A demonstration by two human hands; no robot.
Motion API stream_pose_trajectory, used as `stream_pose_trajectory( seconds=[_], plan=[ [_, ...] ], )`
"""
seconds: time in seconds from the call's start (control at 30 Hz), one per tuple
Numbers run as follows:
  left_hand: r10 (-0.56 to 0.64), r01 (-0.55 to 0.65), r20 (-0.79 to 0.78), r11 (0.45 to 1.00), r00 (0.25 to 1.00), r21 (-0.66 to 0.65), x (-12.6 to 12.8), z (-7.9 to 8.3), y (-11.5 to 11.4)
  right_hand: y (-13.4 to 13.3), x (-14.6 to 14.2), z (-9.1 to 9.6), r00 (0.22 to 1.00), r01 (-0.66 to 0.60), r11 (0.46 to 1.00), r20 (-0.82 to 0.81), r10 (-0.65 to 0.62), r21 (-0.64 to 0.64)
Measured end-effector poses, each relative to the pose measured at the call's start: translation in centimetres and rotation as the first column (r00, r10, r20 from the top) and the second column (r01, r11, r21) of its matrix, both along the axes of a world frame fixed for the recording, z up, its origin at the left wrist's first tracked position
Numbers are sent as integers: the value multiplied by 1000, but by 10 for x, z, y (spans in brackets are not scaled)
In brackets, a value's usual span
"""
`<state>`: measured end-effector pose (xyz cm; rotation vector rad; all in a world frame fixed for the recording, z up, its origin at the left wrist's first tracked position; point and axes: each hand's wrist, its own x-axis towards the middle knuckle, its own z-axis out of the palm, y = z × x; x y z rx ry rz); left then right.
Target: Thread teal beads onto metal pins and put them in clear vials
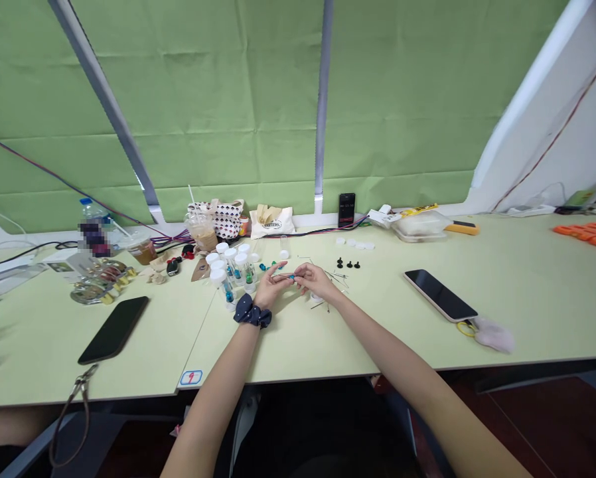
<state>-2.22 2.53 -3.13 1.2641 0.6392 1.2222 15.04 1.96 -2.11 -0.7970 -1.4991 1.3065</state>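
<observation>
My left hand [271,289], with a dark dotted scrunchie [252,312] on the wrist, and my right hand [315,280] meet over the table. A small blue piece [292,279] is pinched between their fingertips; its exact kind is too small to make out. Left of my hands stand several clear tubes with white caps [223,275], with blue or green pieces inside. Loose blue and green bits [265,267] lie just beyond my left hand. Thin metal rods [340,279] are scattered by my right hand, which partly hides a white cap [316,297].
Black knob-like parts [349,264] and white caps [358,245] lie farther back. A phone [440,294] rests at right, another phone [113,330] at left. Drink cups [202,232], a pouch [272,221] and an upright phone [346,210] line the back, with cables.
</observation>
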Motion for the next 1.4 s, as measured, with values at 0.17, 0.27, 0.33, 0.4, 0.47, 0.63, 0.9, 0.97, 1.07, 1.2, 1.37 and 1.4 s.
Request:
stream_pose_trajectory(
  seconds=[0.17,0.27,0.33,0.4,0.47,0.63,0.9,0.97,1.07,1.2,1.37,1.4],
  plan=[
    [19,-19,-10,999,1000,-30,0,-5,4,1,1,-1,1000,2,999,1,-2,52],
    [9,-12,-72,999,997,-41,0,-8,6,1,0,-1,1000,-4,998,29,2,65],
    [8,-11,-81,999,997,-45,0,-8,6,1,1,-2,999,-2,999,37,0,54],
    [9,-13,-80,999,997,-49,0,-7,6,2,2,-2,999,-17,999,32,16,32],
    [9,-13,-82,999,997,-50,0,-6,5,3,5,-2,998,-55,998,22,55,5],
    [18,-21,-71,999,997,-50,0,-5,5,4,8,0,997,-75,996,9,76,-49],
    [22,-25,-68,999,997,-49,0,-6,5,4,7,-1,1000,-16,995,-22,14,-96],
    [28,-31,-54,998,998,-52,0,-7,4,4,7,-2,1000,-19,996,-22,17,-91],
    [13,-18,-62,998,998,-67,1,-7,4,5,8,-2,999,24,994,-24,-27,-106],
    [-5,0,-74,998,997,-64,1,-7,3,4,8,0,1000,26,993,-14,-28,-113],
    [4,-9,-72,998,997,-67,1,-6,3,4,8,-2,1000,0,996,-5,-1,-84],
    [1,-7,-78,997,997,-73,1,-6,3,4,8,-2,1000,8,996,-8,-9,-84]
  ],
)
